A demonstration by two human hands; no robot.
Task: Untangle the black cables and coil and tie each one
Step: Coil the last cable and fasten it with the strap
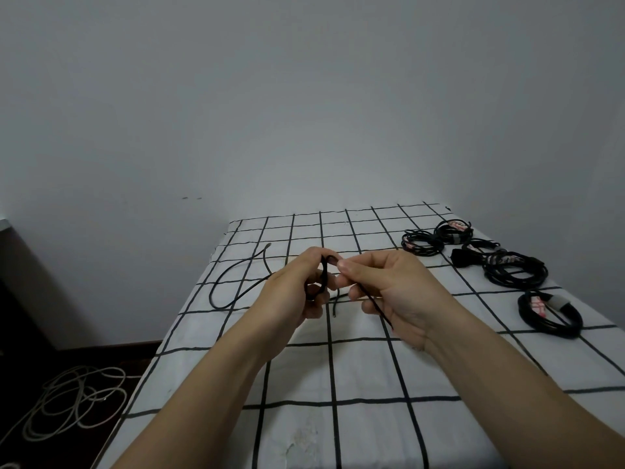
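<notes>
Hands meet in the middle of the view, above the checked tabletop (338, 418). The left hand (297, 292) is closed around a small loop of the thin black cable (324, 275), with the fingers curled under it. The right hand (389, 292) pinches the same cable between thumb and forefinger, just beside the left hand, and one free end runs down across its palm toward the wrist. Another short end hangs below the two hands and reaches the cloth.

From the left hand, the rest of this cable goes out to the left and lies on the tabletop in one long open loop, with its far end pointing away toward the wall (304, 113).

On the right side of the tabletop, well apart from the hands, several coiled black cables (514, 269) lie in a group; some carry a small tag with red marks, and the nearest coil (549, 313) has a grey band.

On the dark floor (135, 360) to the left, beside the tabletop, a loose pile of light-coloured cable (74, 401) lies.
</notes>
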